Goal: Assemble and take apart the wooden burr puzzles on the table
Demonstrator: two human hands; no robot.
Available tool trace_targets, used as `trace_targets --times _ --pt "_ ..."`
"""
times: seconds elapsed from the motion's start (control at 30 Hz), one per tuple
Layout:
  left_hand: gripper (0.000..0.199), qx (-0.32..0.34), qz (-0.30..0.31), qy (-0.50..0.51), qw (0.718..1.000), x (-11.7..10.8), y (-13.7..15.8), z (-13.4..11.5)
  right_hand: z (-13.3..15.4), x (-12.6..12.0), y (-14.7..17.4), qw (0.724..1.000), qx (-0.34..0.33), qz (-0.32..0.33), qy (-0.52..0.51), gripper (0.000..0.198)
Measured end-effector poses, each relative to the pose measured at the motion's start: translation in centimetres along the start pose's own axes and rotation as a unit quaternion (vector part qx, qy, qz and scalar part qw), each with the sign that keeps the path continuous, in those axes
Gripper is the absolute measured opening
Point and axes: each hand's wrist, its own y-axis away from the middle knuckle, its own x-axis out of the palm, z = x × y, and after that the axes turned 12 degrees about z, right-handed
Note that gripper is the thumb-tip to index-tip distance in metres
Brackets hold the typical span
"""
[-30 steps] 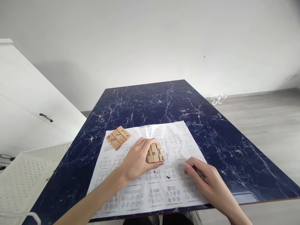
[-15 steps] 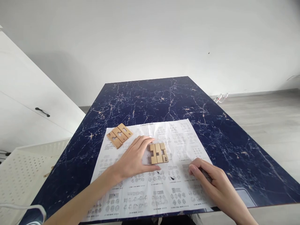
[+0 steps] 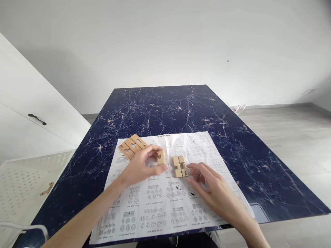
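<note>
Between the thumb and fingers of my left hand [image 3: 144,162] is a notched wooden puzzle piece [image 3: 161,157], held just above the sheet. To its right, two light wooden puzzle pieces [image 3: 180,166] lie side by side; the right one bears a "3". My right hand [image 3: 207,181] is beside them, fingers apart and nearly touching the numbered piece, holding nothing. Behind my left hand rests a row of three numbered wooden pieces [image 3: 132,145] with cut-outs, partly covered by my fingers. All lie on a printed paper sheet [image 3: 155,220] showing small assembly diagrams.
The dark blue marbled table [image 3: 165,110] carries the sheet near its front edge. A dark flat device [image 3: 259,213] lies at the sheet's right corner. At the left are a white perforated basket [image 3: 20,186] with a wooden piece inside and a white cable [image 3: 31,227].
My left hand has taken the leftmost piece from the group of three and moved it left. My right hand has come inward beside the other two, its fingers opening.
</note>
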Motion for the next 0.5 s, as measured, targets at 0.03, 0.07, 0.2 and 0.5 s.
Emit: trace_targets --times 0.03,0.07,0.2,0.5 --pt "0.043 0.003 0.0 0.06 0.998 -0.2 0.0 0.0 0.0 0.2 -0.2 1.0 -0.004 0.002 0.011 0.026" --pt "0.04 0.008 0.007 0.117 0.993 -0.2 0.1 0.1 0.0 0.5 -0.4 1.0 -0.007 0.002 0.022 0.026" --pt "0.052 0.027 0.063 0.289 0.955 0.0 0.0 0.3 -0.3 1.3 -0.6 0.999 -0.023 -0.012 0.043 0.023" --pt "0.066 -0.024 -0.003 0.324 0.946 0.6 -0.3 0.0 -0.3 2.2 -0.2 0.998 -0.028 -0.061 0.021 0.02"
